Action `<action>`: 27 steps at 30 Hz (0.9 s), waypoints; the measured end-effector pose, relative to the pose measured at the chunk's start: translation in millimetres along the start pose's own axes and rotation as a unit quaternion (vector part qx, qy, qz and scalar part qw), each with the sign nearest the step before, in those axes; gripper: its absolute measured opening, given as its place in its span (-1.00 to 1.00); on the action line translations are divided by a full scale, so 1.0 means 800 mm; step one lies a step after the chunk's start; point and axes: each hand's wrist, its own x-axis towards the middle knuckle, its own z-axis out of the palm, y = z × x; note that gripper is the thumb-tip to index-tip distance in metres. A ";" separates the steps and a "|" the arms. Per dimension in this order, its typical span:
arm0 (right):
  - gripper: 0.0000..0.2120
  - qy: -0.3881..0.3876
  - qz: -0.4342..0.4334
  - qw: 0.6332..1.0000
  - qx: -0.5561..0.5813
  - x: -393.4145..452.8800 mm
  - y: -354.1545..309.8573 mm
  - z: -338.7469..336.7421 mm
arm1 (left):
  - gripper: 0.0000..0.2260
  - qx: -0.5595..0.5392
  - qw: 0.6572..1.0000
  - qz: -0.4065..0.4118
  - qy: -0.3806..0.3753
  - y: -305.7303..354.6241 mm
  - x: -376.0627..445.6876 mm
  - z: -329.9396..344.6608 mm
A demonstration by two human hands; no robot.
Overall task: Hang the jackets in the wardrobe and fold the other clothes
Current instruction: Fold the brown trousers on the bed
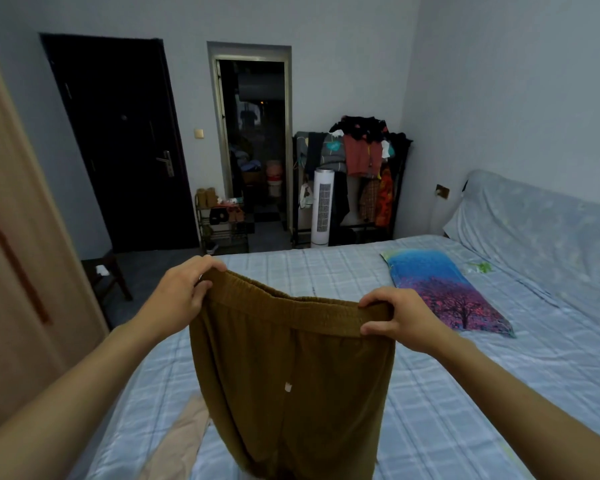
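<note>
Two hands up, one garment between them. Head view, the only one: left hand (179, 294) pinches the left end of the elastic waistband of the brown trousers (291, 382), fingers curled over the top edge, thumb behind the cloth. Right hand (394, 318) grips the right end the same way, fingers hooked over the band. Trousers hang at lower centre of the frame, waistband stretched flat, legs dropping out of the bottom edge over the bed (465, 393).

Step in hand, by my read: folding, not hanging, since these aren't a jacket. They're held out straight, ready to fold.

Next move likely needs the two waistband ends brought together to halve the trousers lengthwise, or the trousers laid flat on the bed first. Bare sheet sits right of centre.

Beige garment (181, 441) lies at bottom left, partly under the trousers. Pillow (444, 289) lies right of centre. Loaded clothes rack (357, 181) stands upper centre-right.
</note>
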 end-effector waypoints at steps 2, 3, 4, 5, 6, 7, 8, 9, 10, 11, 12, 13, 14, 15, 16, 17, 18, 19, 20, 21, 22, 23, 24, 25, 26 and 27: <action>-0.59 0.005 0.007 1.000 -0.010 0.002 -0.001 -0.001 | -0.68 0.001 1.000 -0.004 -0.006 -0.002 0.001 0.002; -0.59 0.008 0.009 1.000 -0.015 0.003 0.000 -0.003 | -0.67 0.000 1.000 -0.004 -0.008 -0.003 0.001 0.002; -0.61 0.012 0.012 1.000 -0.018 0.004 0.000 -0.003 | -0.67 0.000 1.000 -0.002 -0.009 -0.005 0.000 0.003; -0.64 0.016 0.016 1.000 -0.016 0.005 0.001 -0.004 | -0.67 0.000 1.000 -0.001 -0.011 -0.007 -0.001 0.003; -0.69 0.021 0.021 1.000 -0.009 0.006 0.002 -0.004 | -0.67 -0.002 1.000 -0.001 -0.012 -0.008 -0.002 0.003; -0.73 0.030 0.026 0.999 -0.002 0.006 0.003 -0.003 | -0.67 -0.004 1.000 -0.005 -0.014 -0.010 -0.004 0.003; -0.75 0.042 0.028 0.999 0.000 0.006 0.004 -0.002 | -0.67 -0.005 1.000 -0.011 -0.013 -0.011 -0.006 0.003; -0.76 0.058 0.028 0.998 -0.004 0.007 0.005 -0.001 | -0.69 -0.004 1.000 -0.015 -0.011 -0.012 -0.007 0.002; -0.77 0.074 0.023 0.997 -0.005 0.006 0.005 0.000 | -0.70 -0.001 1.000 -0.016 -0.008 -0.013 -0.008 0.003; -0.79 0.089 0.015 0.996 -0.001 0.006 0.005 0.001 | -0.71 0.002 1.000 -0.015 -0.004 -0.014 -0.010 0.002; -0.81 0.101 0.007 0.995 0.007 0.005 0.005 0.000 | -0.71 0.005 1.000 -0.014 0.000 -0.014 -0.011 0.002; -0.85 0.107 -0.001 0.994 0.015 0.005 0.005 -0.001 | -0.71 0.007 1.000 -0.014 0.005 -0.014 -0.013 0.000; -0.89 0.108 -0.008 0.994 0.020 0.004 0.005 -0.002 | -0.72 0.008 1.000 -0.016 0.009 -0.015 -0.015 -0.001; -0.92 0.107 -0.015 0.994 0.022 0.004 0.005 -0.004 | -0.72 0.008 1.000 -0.019 0.015 -0.015 -0.016 -0.003; -0.93 0.105 -0.021 0.994 0.023 0.003 0.005 -0.006 | -0.71 0.008 1.000 -0.022 0.021 -0.015 -0.018 -0.005; -0.93 0.107 -0.025 0.994 0.026 0.003 0.005 -0.008 | -0.70 0.006 0.999 -0.023 0.028 -0.013 -0.019 -0.007; -0.91 0.112 -0.028 0.993 0.029 0.004 0.005 -0.009 | -0.68 0.002 0.999 -0.023 0.036 -0.011 -0.021 -0.009; -0.91 0.122 -0.032 0.992 0.029 0.004 0.004 -0.011 | -0.67 -0.004 0.999 -0.021 0.043 -0.009 -0.022 -0.011; -0.90 0.137 -0.038 0.990 0.025 0.005 0.004 -0.012 | -0.66 -0.013 0.998 -0.020 0.051 -0.006 -0.023 -0.012; -0.90 0.156 -0.045 0.987 0.019 0.006 0.004 -0.014 | -0.66 -0.022 0.998 -0.021 0.059 -0.002 -0.024 -0.014; -0.90 0.174 -0.050 0.983 0.013 0.007 0.003 -0.015 | -0.66 -0.034 0.997 -0.023 0.064 0.001 -0.025 -0.015; -0.89 0.191 -0.053 0.980 0.008 0.008 0.003 -0.017 | -0.67 -0.047 0.996 -0.027 0.067 0.004 -0.026 -0.014; -0.88 0.204 -0.055 0.977 0.007 0.009 0.002 -0.018 | -0.69 -0.062 0.995 -0.031 0.067 0.008 -0.028 -0.014; -0.88 0.214 -0.055 0.975 0.009 0.010 0.002 -0.020 | -0.71 -0.077 0.994 -0.038 0.062 0.011 -0.030 -0.012; -0.86 0.220 -0.053 0.974 0.012 0.011 0.001 -0.021 | -0.71 -0.091 0.993 -0.048 0.057 0.015 -0.031 -0.009; -0.84 0.222 -0.049 0.974 0.019 0.012 0.001 -0.022 | -0.71 -0.101 0.992 -0.055 0.055 0.018 -0.032 -0.005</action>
